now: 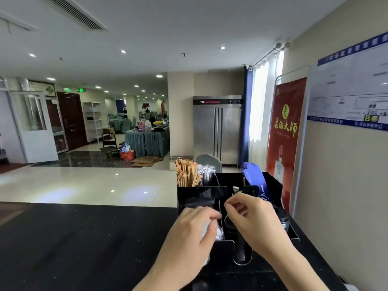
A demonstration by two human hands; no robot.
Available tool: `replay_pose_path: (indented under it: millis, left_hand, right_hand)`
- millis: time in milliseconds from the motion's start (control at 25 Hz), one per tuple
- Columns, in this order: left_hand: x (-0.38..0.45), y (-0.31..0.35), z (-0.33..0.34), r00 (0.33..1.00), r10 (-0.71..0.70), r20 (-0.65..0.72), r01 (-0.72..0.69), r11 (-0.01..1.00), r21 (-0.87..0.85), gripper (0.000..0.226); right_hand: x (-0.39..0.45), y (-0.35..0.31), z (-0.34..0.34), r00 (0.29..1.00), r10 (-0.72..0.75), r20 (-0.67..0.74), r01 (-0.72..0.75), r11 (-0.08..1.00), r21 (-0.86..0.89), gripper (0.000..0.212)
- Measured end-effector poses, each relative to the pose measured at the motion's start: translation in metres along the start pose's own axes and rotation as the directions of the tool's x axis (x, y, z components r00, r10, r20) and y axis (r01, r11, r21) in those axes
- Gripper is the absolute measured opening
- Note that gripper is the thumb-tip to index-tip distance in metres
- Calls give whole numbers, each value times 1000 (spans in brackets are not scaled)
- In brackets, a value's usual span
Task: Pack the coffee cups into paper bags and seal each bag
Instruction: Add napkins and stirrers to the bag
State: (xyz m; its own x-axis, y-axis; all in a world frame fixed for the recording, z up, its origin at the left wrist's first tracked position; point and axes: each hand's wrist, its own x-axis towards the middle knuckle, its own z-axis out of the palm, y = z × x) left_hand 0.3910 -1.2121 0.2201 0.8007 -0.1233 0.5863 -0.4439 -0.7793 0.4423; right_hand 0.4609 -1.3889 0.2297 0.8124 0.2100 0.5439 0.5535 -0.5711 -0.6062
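- On the black table (84,238) before me stands a black organizer (270,183), and both my hands are at it.
- My left hand (193,225) curls around clear plastic lids (219,233) in its front left slot.
- My right hand (252,217) hovers over the black coffee cups (241,246) stacked in the middle slot, thumb and forefinger pinched together; I cannot tell whether they hold anything.
- Wooden stirrers (186,173) and wrapped straws (206,174) stand in the back compartments.
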Motion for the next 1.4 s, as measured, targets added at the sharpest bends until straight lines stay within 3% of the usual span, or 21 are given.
replay_pose_path:
  millis: [280,560,840,960,1400]
  left_hand:
    - [79,-47,32,991,-130,-15,130,990,46,31]
    - [103,-77,52,988,-127,-88,150,926,347,29]
    - [103,-92,55,982,-111,-150,159,921,355,29]
    - [104,-91,55,984,-92,-155,142,926,349,30]
    - [106,-87,53,979,-121,-164,165,944,287,17]
  right_hand:
    - [90,29,42,1000,-27,6,28,989,-143,10]
    - [150,39,79,993,-50,110,89,917,-389,20]
    - [167,43,94,967,98,235,-42,972,-233,21]
    - [172,43,93,960,127,248,-83,980,-183,8]
    - [169,44,89,951,73,300,-66,997,-34,11]
